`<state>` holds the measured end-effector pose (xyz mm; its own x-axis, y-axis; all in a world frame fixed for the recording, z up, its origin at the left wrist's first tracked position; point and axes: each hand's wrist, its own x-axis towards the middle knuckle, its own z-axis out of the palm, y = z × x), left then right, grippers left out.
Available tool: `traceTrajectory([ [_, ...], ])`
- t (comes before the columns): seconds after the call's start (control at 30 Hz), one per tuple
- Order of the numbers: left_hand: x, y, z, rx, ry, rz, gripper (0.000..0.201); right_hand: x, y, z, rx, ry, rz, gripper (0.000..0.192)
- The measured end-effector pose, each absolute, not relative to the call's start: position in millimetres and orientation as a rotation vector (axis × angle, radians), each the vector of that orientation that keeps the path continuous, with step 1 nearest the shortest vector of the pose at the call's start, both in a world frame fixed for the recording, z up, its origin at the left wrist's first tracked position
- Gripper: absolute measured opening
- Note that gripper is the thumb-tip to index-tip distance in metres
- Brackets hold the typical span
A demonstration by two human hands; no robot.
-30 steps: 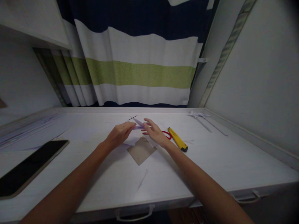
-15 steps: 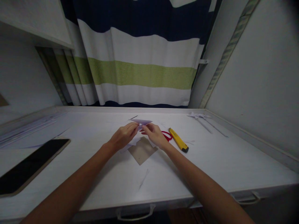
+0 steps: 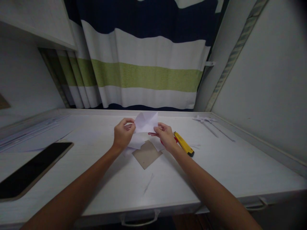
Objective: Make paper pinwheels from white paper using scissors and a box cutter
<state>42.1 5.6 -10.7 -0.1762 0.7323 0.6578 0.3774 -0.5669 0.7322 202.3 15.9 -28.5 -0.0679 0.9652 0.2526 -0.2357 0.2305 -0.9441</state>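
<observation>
A creased piece of white paper (image 3: 146, 122) is held up between my two hands, spread open above the desk. My left hand (image 3: 124, 131) pinches its left edge between thumb and fingers. At the lower right edge, my right hand (image 3: 165, 134) grips the paper the same way. Below lies a grey-brown cardboard square (image 3: 146, 156), turned with one corner toward me. More white paper (image 3: 136, 141) rests on the desk by the far edges of the cardboard. Red-handled scissors (image 3: 176, 139) are mostly hidden behind my right hand.
A yellow box cutter (image 3: 183, 144) lies right of my right hand. On the left are a dark phone or tablet (image 3: 33, 169) and stacked paper sheets (image 3: 28, 132). Thin paper strips (image 3: 206, 119) sit at the back right. A striped curtain (image 3: 144, 76) hangs behind the desk.
The paper, folded and seen nearly edge-on before, is now opened out and raised upright. My hands have moved apart, the left one to the left and the right one slightly right.
</observation>
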Motion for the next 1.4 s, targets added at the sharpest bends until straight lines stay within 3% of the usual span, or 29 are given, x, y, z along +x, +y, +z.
traceTrajectory([
  [0.17, 36.6, 13.2, -13.5, 1.681, 1.22, 1.674, 0.039, 197.8, 9.9, -25.6, -0.796, -1.272, 1.203, 0.04],
  [0.3, 33.3, 13.4, -14.2, 1.87, 1.218, 1.606, 0.022, 195.4, 8.2, -27.3, -0.746, -1.382, 1.197, 0.048],
  [0.4, 31.0, 13.6, -12.6, 2.012, 1.149, 1.521, 0.013, 194.7, 7.2, -27.4, -0.739, -1.44, 1.225, 0.044],
  [0.53, 26.9, 12.2, -6.1, 1.909, 1.032, 1.362, 0.035, 195.4, 6.0, -25.9, -0.715, -1.549, 1.238, 0.033],
  [0.7, 23.7, 7.4, 3.3, 1.867, 0.931, 1.224, 0.056, 202.9, 11.6, -23.2, -0.735, -1.646, 1.172, 0.035],
  [0.8, 21.1, 6.8, 6.4, 1.89, 0.964, 1.176, 0.06, 218.6, 17.5, -17.1, -0.999, -1.718, 0.893, 0.026],
  [0.97, 9.7, 12.7, 10.8, 1.924, 1.123, 1.275, 0.057, 249.0, 20.3, -14.6, -1.855, -2.096, 0.08, 0.028],
  [1.4, -3.4, 20.4, 11.7, 1.84, 1.186, 1.264, 0.053, 250.1, 18.4, -31.4, -2.065, -2.166, 0.181, 0.02],
])
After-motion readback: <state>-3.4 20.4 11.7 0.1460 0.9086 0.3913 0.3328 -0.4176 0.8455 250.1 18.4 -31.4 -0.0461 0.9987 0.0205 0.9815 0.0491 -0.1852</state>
